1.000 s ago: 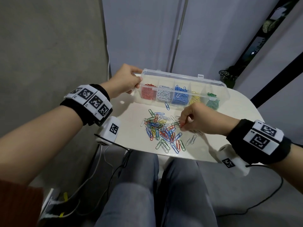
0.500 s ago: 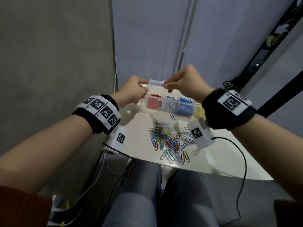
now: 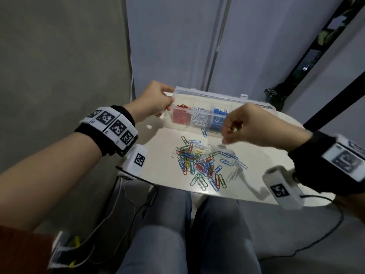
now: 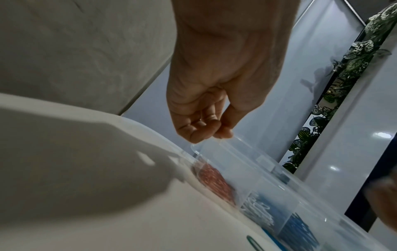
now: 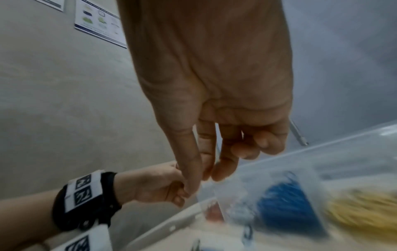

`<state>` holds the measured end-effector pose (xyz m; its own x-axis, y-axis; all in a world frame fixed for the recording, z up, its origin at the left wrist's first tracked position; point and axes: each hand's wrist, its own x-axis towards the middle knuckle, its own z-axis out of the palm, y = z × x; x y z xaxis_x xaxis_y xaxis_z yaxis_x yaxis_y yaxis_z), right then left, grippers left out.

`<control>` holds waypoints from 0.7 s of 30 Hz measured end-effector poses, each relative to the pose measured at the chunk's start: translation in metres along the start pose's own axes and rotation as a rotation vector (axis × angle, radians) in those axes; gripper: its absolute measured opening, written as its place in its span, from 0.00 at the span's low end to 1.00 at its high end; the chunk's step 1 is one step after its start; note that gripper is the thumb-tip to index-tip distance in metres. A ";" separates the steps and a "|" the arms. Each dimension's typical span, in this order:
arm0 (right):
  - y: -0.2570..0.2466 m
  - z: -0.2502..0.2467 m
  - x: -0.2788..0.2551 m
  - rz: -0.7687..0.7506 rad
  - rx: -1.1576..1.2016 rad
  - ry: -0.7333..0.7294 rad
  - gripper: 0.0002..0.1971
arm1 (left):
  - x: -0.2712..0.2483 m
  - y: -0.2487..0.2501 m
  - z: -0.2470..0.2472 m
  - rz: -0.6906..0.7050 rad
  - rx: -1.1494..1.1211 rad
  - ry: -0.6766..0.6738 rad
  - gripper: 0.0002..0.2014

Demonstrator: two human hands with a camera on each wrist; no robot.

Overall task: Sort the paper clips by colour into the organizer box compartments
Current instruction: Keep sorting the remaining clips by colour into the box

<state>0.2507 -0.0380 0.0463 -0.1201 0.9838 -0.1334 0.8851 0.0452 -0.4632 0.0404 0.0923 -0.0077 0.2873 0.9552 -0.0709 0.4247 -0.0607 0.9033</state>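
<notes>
A clear organizer box (image 3: 214, 95) stands at the back of the white table (image 3: 158, 153), lid raised behind it. Red (image 3: 180, 118), white (image 3: 200, 119) and blue (image 3: 217, 118) clips fill its left compartments; yellow clips (image 5: 363, 210) show only in the right wrist view. My left hand (image 3: 167, 104) pinches the box's left corner (image 4: 217, 142). Mixed loose paper clips (image 3: 199, 163) lie piled mid-table. My right hand (image 3: 227, 133) hovers between box and pile, blurred. Its fingers (image 5: 223, 168) hang loosely and I see nothing in them.
A single blue clip (image 3: 203, 132) lies just in front of the box. The table's near edge (image 3: 197, 191) runs above my knees in grey trousers (image 3: 164, 234). A grey wall stands at the left, a plant (image 3: 275, 95) behind the box at the right.
A second ago my right hand pinched at the pile. Half a second ago it was up at the box's left end. Now it has come back down toward the pile.
</notes>
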 end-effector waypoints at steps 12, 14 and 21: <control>0.039 0.041 -0.038 0.139 -0.191 -0.093 0.15 | -0.001 0.001 0.000 0.006 -0.002 -0.008 0.16; 0.039 0.041 -0.034 0.086 -0.168 -0.076 0.09 | -0.002 0.002 0.001 0.010 -0.001 -0.007 0.16; 0.044 0.041 -0.026 -0.026 -0.273 -0.054 0.02 | -0.001 0.001 0.000 0.004 -0.003 -0.005 0.17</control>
<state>0.2744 -0.0685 -0.0064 -0.1619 0.9712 -0.1747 0.9689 0.1229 -0.2150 0.0407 0.0910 -0.0066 0.2933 0.9535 -0.0690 0.4207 -0.0639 0.9049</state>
